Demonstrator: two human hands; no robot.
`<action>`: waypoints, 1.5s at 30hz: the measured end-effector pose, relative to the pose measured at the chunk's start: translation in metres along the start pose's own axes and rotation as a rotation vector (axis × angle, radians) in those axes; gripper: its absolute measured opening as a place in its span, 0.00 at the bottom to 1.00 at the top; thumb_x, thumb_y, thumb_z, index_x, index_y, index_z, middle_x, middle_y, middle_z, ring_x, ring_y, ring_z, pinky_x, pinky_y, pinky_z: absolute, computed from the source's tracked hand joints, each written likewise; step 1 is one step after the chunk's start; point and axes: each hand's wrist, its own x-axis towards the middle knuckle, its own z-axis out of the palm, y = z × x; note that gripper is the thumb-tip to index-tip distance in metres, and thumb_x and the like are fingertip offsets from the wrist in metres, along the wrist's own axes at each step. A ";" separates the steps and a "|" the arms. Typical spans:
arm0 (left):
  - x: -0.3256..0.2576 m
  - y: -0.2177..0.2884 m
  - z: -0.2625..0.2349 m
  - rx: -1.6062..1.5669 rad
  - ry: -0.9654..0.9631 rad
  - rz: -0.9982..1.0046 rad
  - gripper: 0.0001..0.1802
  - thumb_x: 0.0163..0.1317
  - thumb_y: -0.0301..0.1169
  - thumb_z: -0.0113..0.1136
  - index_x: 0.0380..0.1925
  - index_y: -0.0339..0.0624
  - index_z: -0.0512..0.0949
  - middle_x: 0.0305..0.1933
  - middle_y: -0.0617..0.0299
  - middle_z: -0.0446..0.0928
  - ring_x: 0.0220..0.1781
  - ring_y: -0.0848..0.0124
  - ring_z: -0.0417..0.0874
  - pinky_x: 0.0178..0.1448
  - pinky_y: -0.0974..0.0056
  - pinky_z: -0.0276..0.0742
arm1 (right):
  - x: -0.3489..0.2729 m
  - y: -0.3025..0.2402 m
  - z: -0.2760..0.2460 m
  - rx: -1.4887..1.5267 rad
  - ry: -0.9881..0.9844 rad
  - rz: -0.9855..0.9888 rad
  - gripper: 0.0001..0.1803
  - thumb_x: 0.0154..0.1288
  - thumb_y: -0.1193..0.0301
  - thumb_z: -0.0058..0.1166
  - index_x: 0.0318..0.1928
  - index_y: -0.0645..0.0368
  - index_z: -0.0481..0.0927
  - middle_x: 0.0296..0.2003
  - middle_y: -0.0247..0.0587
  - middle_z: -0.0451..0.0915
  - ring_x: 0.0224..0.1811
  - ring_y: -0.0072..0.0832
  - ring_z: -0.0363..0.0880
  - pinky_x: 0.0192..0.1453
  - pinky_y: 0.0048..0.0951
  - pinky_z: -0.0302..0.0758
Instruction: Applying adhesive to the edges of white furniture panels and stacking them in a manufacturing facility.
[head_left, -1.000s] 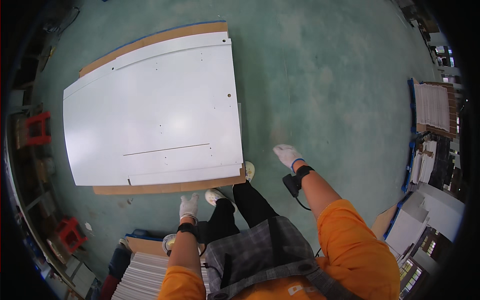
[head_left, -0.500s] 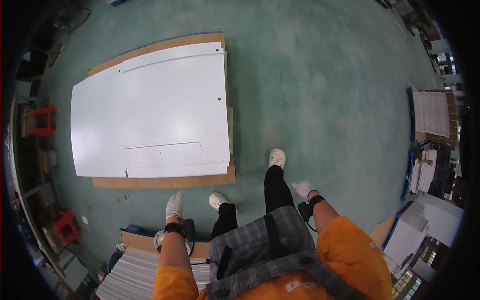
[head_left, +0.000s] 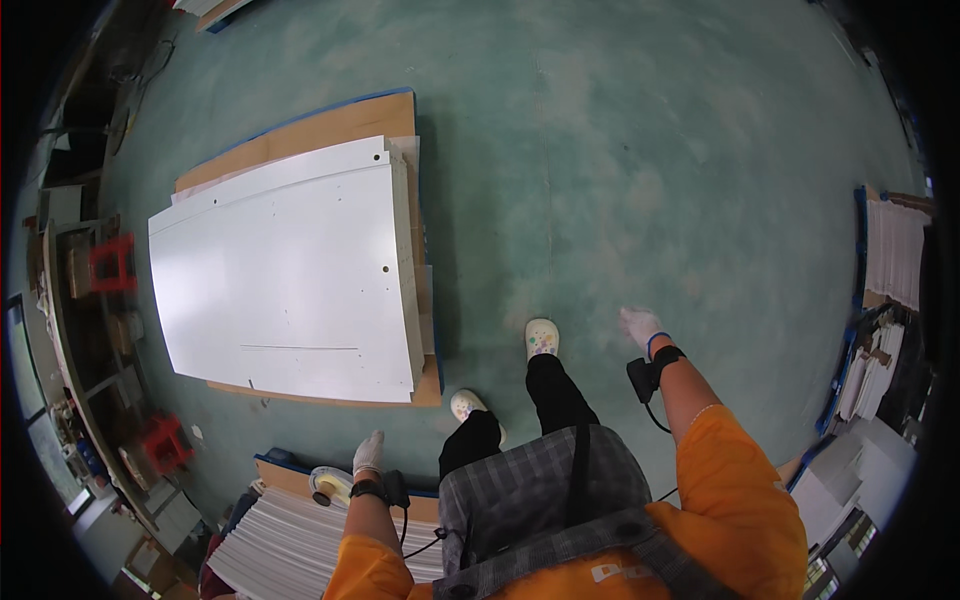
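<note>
I stand on a green floor and look down at my own legs and white clogs point(head_left: 541, 338). My left hand point(head_left: 368, 453), in a white glove, hangs at my side above a stack of white sheets point(head_left: 285, 540) and a roll of tape point(head_left: 329, 484); it holds nothing. My right hand point(head_left: 639, 325), also gloved, swings out over the bare floor with fingers loosely apart and nothing in it. A large white metal panel point(head_left: 285, 275) lies flat on a wooden board point(head_left: 345, 122) to my front left, apart from both hands.
Red stools point(head_left: 110, 265) and shelving line the left wall. Stacks of white sheets on blue-edged pallets point(head_left: 893, 250) stand at the right. More stacked panels point(head_left: 850, 480) sit at the lower right.
I have stepped to the right and forward along the panel's edge. My right hand has swung out and up, and my left hand has dropped back beside the sheet stack.
</note>
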 end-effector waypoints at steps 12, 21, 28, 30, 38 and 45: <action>0.037 0.097 0.034 -1.815 -0.474 -0.515 0.49 0.66 0.61 0.40 0.72 0.44 0.31 0.77 0.46 0.30 0.78 0.47 0.35 0.74 0.37 0.36 | 0.012 -0.228 0.135 0.107 -0.214 -0.007 0.11 0.68 0.61 0.50 0.31 0.54 0.72 0.23 0.29 0.71 0.22 0.19 0.66 0.25 0.25 0.65; 0.092 0.195 0.008 -2.278 -0.509 -0.714 0.54 0.65 0.59 0.46 0.70 0.40 0.26 0.77 0.47 0.29 0.78 0.48 0.30 0.78 0.45 0.35 | 0.057 -0.384 0.266 0.093 -0.355 -0.130 0.11 0.68 0.62 0.51 0.30 0.53 0.71 0.23 0.25 0.68 0.23 0.18 0.65 0.27 0.22 0.65; 0.132 0.273 -0.017 -2.502 -0.565 -1.094 0.54 0.62 0.62 0.47 0.71 0.37 0.35 0.77 0.48 0.34 0.78 0.54 0.34 0.78 0.49 0.38 | 0.143 -0.418 0.333 -0.179 -0.272 -0.225 0.24 0.64 0.61 0.54 0.56 0.62 0.70 0.45 0.40 0.76 0.45 0.27 0.74 0.50 0.33 0.72; 0.133 0.271 -0.017 -2.440 -0.295 -1.000 0.46 0.65 0.60 0.45 0.71 0.42 0.45 0.77 0.51 0.40 0.78 0.54 0.39 0.78 0.49 0.42 | 0.144 -0.413 0.357 -0.190 -0.193 -0.224 0.27 0.59 0.57 0.51 0.51 0.68 0.73 0.48 0.60 0.78 0.53 0.50 0.76 0.58 0.40 0.70; 0.154 0.285 -0.015 -2.516 -0.030 -1.190 0.29 0.70 0.52 0.42 0.64 0.48 0.63 0.70 0.61 0.61 0.72 0.56 0.58 0.73 0.44 0.54 | 0.167 -0.405 0.358 -0.095 -0.261 -0.099 0.22 0.61 0.59 0.49 0.45 0.67 0.76 0.41 0.58 0.79 0.46 0.50 0.76 0.53 0.40 0.71; 0.153 0.260 -0.002 -2.664 0.026 -1.214 0.28 0.69 0.52 0.47 0.63 0.51 0.65 0.68 0.61 0.64 0.71 0.55 0.62 0.72 0.42 0.56 | 0.152 -0.425 0.365 -0.163 -0.283 0.093 0.16 0.67 0.73 0.49 0.53 0.65 0.70 0.49 0.45 0.76 0.48 0.36 0.80 0.51 0.39 0.80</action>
